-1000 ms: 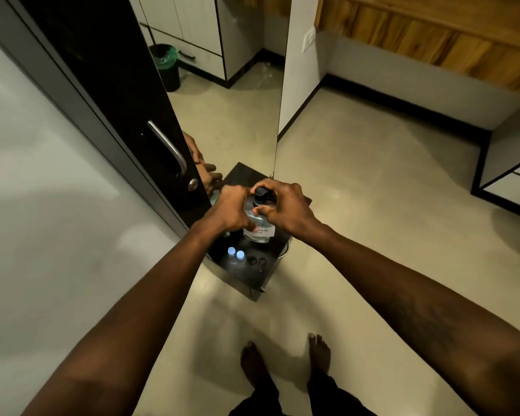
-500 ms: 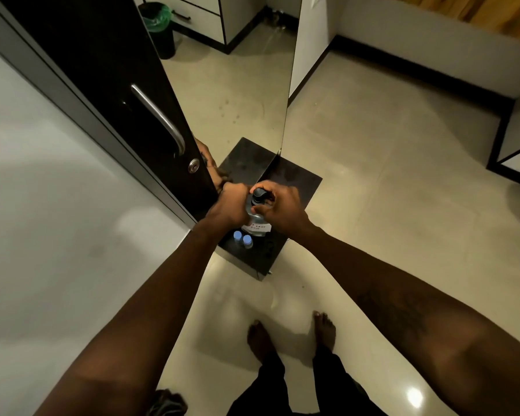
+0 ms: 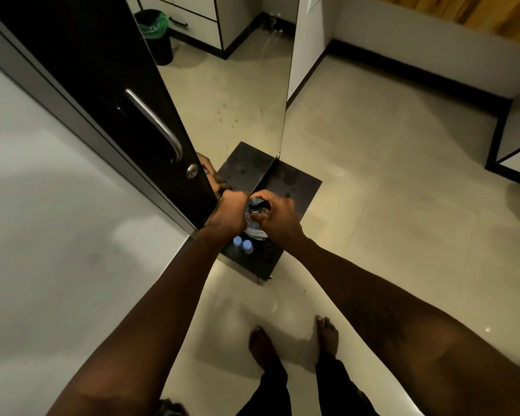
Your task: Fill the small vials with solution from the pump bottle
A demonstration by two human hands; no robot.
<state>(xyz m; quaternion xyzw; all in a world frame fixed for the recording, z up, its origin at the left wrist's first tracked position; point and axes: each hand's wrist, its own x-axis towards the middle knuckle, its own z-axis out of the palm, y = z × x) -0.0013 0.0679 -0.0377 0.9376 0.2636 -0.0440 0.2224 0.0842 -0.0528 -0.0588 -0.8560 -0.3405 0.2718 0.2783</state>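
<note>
**Helper:** What do you see on your screen?

**Me:** I look down from the head camera. I see a small black table (image 3: 294, 187) pushed up against a mirror (image 3: 237, 100). The pump bottle (image 3: 256, 233) stands on the table, on the side close to the person. Both hands are on it.

**Helper:** What is the right hand doing?

**Me:** The right hand (image 3: 278, 217) is at 3 o'clock from the bottle. Its fingers curl over the black pump top (image 3: 255, 203). The thumb (image 3: 254, 217) lies on the neck just under the top. So this hand has a grip on the top of the bottle.

**Helper:** And the left hand?

**Me:** The left hand (image 3: 227, 213) is at 9 o'clock from the bottle, tight against its side. It is curled up like a fist. I only see the back of it, so I cannot tell what is inside it.

**Helper:** Where are the vials?

**Me:** I see two vials (image 3: 237, 241) with blue caps. They stand side by side on the table, at about 7 o'clock from the bottle. They are just under the left wrist and near the table edge. No hand touches them.

**Helper:** Anything else?

**Me:** A dark door (image 3: 87, 70) with a silver handle (image 3: 156, 124) is at 10 o'clock. The person's bare feet (image 3: 261, 343) are on the floor at 6 o'clock.
</note>
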